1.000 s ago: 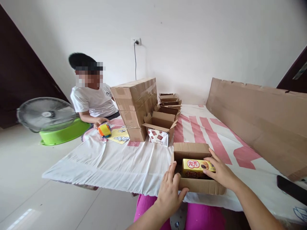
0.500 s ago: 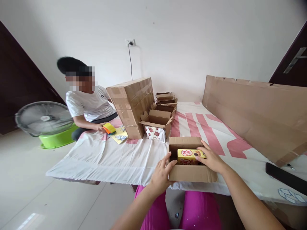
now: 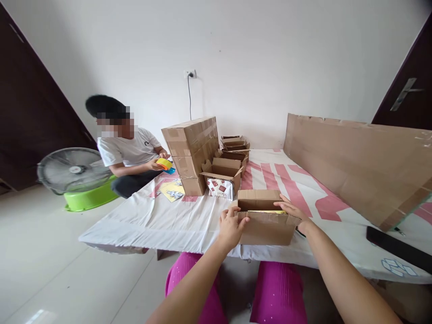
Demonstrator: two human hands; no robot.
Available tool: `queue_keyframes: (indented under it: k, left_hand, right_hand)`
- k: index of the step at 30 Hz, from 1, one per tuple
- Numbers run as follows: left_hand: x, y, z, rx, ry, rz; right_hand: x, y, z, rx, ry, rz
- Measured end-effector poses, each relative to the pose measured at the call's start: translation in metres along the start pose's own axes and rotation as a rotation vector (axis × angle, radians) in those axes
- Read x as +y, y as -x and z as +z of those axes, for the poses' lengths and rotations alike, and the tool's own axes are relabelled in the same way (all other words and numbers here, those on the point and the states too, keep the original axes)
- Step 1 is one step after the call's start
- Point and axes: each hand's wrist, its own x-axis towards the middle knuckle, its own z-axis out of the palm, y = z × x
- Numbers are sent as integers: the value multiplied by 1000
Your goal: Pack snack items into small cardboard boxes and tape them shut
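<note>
At the table's near edge stands an open cardboard box (image 3: 265, 229), its flaps up. Inside, only the top strip of a yellow snack box (image 3: 265, 211) shows; the near side of the carton hides the rest. My left hand (image 3: 232, 227) grips the carton's left side, thumb over the near edge. On the opposite side, my right hand (image 3: 294, 212) holds the right edge, its fingers reaching over the opening. Just beyond the carton, a white and red food pouch (image 3: 220, 189) leans against another open cardboard box (image 3: 224, 168).
Stacked taped cartons (image 3: 189, 153) stand left of a row of open boxes. A large cardboard sheet (image 3: 354, 166) and a black phone-like slab (image 3: 398, 247) are on the right. At left, a person (image 3: 130, 148) holds yellow tape (image 3: 164, 163) near a fan (image 3: 72, 170).
The carton's near side now stands higher and covers most of the yellow snack box. My right fingers have shifted from the snack box to the carton's edge. The other person has raised the tape.
</note>
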Motion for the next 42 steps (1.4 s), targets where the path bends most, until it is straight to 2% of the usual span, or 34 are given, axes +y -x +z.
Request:
queue_keyframes:
  k: [3, 6, 8, 10, 13, 14, 16, 20, 25, 32, 37, 40, 42]
  left_hand:
    - [-3, -6, 1, 12, 38, -28]
    - [-7, -13, 0, -15, 85, -29]
    - [-8, -17, -2, -48, 108, -21]
    - [-9, -18, -4, -67, 128, -11]
    - [-9, -18, -6, -72, 142, 9]
    - [-9, -17, -6, -73, 142, 13]
    - [-10, -17, -5, -79, 139, 22]
    - [-14, -17, -3, -93, 136, 47]
    - [-15, -17, -4, -99, 137, 59]
    - [-19, -19, -1, -73, 164, 90]
    - [-24, -21, 4, -44, 168, 119]
    - [-28, -22, 6, -49, 165, 136]
    - [-31, -22, 7, -41, 157, 152]
  right_hand:
    - [2, 3, 2, 180, -13, -32]
    - [-3, 15, 1, 446, 20, -75]
    - [-10, 30, 0, 585, 87, -168]
    - [-22, 44, 1, 544, 263, -350]
    - [-40, 55, 8, 254, 608, -617]
    - [-45, 55, 12, 176, 681, -660]
    - [-53, 49, 19, 99, 737, -690]
    - [-61, 31, 31, 82, 655, -605]
    - [-60, 21, 39, 168, 623, -476]
    - [-56, 12, 40, 238, 507, -331]
    - [-49, 7, 44, 283, 344, -256]
    - [-46, 7, 33, 337, 240, -224]
    - [-41, 9, 10, 445, 205, -188]
